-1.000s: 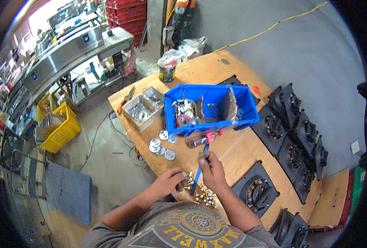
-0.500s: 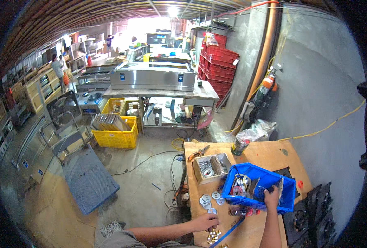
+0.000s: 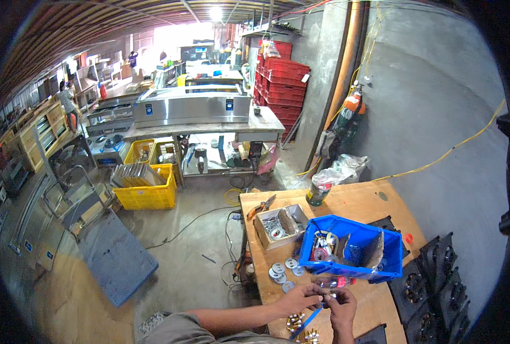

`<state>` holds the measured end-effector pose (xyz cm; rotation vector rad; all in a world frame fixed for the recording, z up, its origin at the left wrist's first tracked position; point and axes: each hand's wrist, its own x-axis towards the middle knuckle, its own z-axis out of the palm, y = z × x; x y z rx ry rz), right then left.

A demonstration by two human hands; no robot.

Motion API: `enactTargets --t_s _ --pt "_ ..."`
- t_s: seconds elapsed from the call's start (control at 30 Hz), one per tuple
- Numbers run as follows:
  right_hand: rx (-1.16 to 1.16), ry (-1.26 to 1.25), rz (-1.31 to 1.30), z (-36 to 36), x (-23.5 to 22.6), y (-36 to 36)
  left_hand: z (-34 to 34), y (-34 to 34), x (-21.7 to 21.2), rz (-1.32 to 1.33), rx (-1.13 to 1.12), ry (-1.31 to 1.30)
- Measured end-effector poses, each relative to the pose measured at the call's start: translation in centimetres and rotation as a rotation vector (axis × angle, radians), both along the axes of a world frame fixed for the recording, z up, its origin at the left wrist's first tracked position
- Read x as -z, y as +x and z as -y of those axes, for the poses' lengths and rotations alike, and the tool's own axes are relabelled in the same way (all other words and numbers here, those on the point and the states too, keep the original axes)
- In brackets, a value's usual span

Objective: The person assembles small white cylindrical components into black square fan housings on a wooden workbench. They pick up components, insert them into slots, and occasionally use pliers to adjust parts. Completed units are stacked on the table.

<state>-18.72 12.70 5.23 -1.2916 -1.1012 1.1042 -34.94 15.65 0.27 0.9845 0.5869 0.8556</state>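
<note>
My left hand (image 3: 301,299) and my right hand (image 3: 342,308) meet over the near part of the wooden table (image 3: 370,198), fingertips pinched together. A small piece seems to be between them, too small to make out. Beneath them runs a blue strip (image 3: 308,324), beside small brass-coloured fittings (image 3: 294,322) with white parts. Just beyond lies a bottle (image 3: 342,281) with a red label. Several round metal discs (image 3: 278,269) lie to the left. The blue bin (image 3: 388,269) behind my hands holds mixed small parts and has a divider.
A wooden box (image 3: 278,243) of small hardware, pliers (image 3: 262,207) and a can (image 3: 318,194) stand along the table's far side. Black panels (image 3: 433,281) lean at the right. A blue platform cart (image 3: 117,261) and a yellow crate (image 3: 146,198) stand on the floor.
My right hand has come out of the blue bin toward me and now meets my left hand. My left hand has risen from the brass fittings. The whole view has shifted slightly.
</note>
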Motion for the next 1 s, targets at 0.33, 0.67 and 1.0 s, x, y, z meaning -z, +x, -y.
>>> enactTargets --t_s 0.33,0.67,1.0 --pt "0.137 0.169 -0.003 1.6 0.7 0.5 0.9 0.8 0.0 0.19 0.17 0.009" --pt "0.048 0.253 0.456 3.4 -2.0 -0.9 2.1 -0.4 -1.4 0.205 0.102 0.081" --pt "0.033 -0.002 0.483 8.8 -2.1 1.5 5.1 1.9 -0.9 -0.02 0.174 0.05"
